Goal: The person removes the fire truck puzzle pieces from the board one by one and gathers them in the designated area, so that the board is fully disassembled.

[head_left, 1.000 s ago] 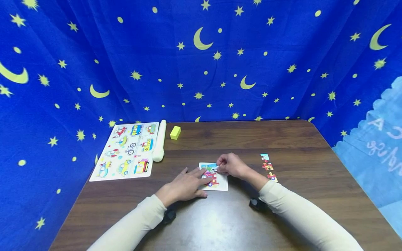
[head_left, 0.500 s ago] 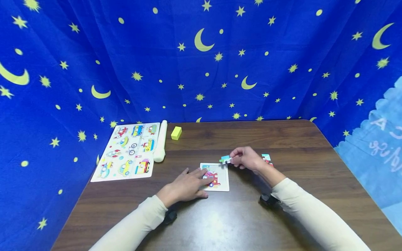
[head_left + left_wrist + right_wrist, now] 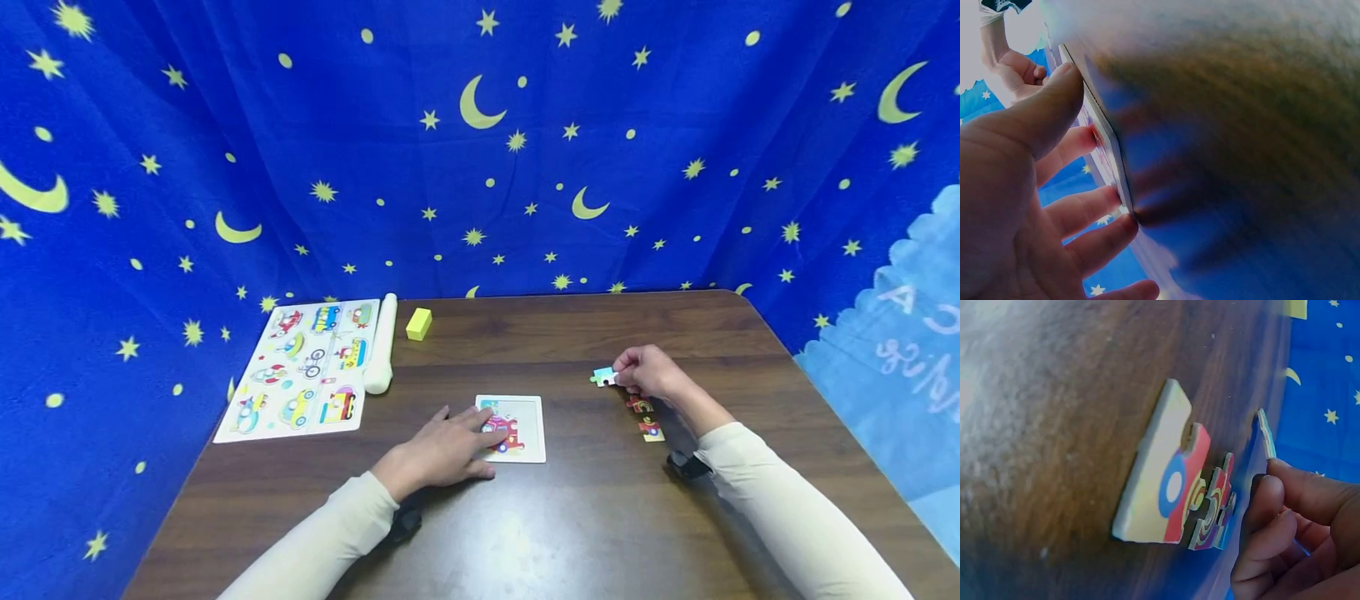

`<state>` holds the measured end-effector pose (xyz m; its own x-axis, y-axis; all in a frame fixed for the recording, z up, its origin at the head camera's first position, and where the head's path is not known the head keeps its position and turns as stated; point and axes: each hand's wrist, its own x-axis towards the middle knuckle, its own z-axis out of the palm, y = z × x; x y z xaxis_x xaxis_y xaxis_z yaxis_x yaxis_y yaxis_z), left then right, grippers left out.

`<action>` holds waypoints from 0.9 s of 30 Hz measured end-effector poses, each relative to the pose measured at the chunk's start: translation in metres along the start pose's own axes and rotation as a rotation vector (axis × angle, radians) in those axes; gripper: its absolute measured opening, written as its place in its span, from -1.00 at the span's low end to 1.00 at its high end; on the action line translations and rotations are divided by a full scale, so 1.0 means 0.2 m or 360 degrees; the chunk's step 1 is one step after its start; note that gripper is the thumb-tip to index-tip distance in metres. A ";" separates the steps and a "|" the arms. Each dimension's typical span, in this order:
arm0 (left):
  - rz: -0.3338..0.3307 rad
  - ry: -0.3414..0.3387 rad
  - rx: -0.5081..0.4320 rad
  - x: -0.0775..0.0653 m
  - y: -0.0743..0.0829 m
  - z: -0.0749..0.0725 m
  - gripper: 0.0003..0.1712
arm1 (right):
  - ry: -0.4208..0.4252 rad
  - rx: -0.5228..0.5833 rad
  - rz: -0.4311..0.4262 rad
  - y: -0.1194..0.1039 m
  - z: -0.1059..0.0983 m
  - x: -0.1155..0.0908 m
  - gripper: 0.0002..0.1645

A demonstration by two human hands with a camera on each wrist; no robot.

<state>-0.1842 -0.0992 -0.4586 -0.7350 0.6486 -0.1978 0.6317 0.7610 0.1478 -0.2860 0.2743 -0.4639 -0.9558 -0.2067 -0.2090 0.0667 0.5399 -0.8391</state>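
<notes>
My right hand (image 3: 651, 372) pinches a blue, green and white jigsaw piece (image 3: 603, 377) between thumb and fingertips, close over the table. In the right wrist view that piece (image 3: 1266, 434) shows edge-on at the fingertips. Just below the hand lie loose red and yellow jigsaw pieces (image 3: 651, 431), one with a blue wheel. My left hand (image 3: 442, 446) rests with spread, fairly straight fingers on the left part of a white-framed puzzle tray (image 3: 533, 450). Joined pieces of a red vehicle (image 3: 513, 435) show in the tray, partly hidden by the fingers. Its upper and right parts show bare backing.
At the left lies a large board with vehicle pictures (image 3: 285, 367). Beside it are a cream, club-shaped stick (image 3: 382, 346) and a yellow block (image 3: 419, 324). A blue star-patterned curtain (image 3: 405, 150) hangs behind the wooden table (image 3: 570, 508).
My right hand has lifted the blue-and-green piece out of the tray and carried it right, towards the loose pieces. The left hand has stayed on the tray.
</notes>
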 end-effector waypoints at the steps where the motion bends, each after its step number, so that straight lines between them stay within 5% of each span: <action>1: -0.0002 -0.0001 -0.0007 0.00 0.00 0.00 -0.30 | 0.0030 -0.0035 -0.0013 0.01 0.00 0.00 -0.90; 6: 0.0008 0.0003 0.0009 0.00 0.00 0.00 -0.32 | 0.0183 -0.0204 -0.0079 0.01 0.01 0.00 -0.80; 9: 0.0021 0.0011 0.0040 0.00 0.00 0.00 -0.35 | 0.0219 -0.0155 -0.0116 -0.02 0.02 0.00 -0.76; 13: 0.0032 0.0039 0.0059 0.02 -0.01 -0.01 -0.39 | 0.0108 0.0034 -0.0133 -0.09 0.10 -0.02 -0.72; 18: 0.0054 0.0109 0.0070 0.04 -0.02 -0.02 -0.47 | -0.0129 0.0106 -0.0184 -0.22 0.32 -0.05 -0.74; 23: 0.0072 0.0287 0.0048 0.06 -0.04 -0.01 -0.75 | -0.0277 -0.0233 -0.0437 -0.31 0.56 -0.07 -0.80; 27: 0.0099 0.0447 0.0044 0.09 -0.05 0.00 -0.82 | -0.0215 -0.0603 -0.0604 -0.35 0.67 -0.09 -0.77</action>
<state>-0.2038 -0.0956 -0.4643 -0.7317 0.6759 0.0877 0.6813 0.7214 0.1241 -0.2344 0.1313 -0.4694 -0.8460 -0.5331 -0.0106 -0.4066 0.6579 -0.6339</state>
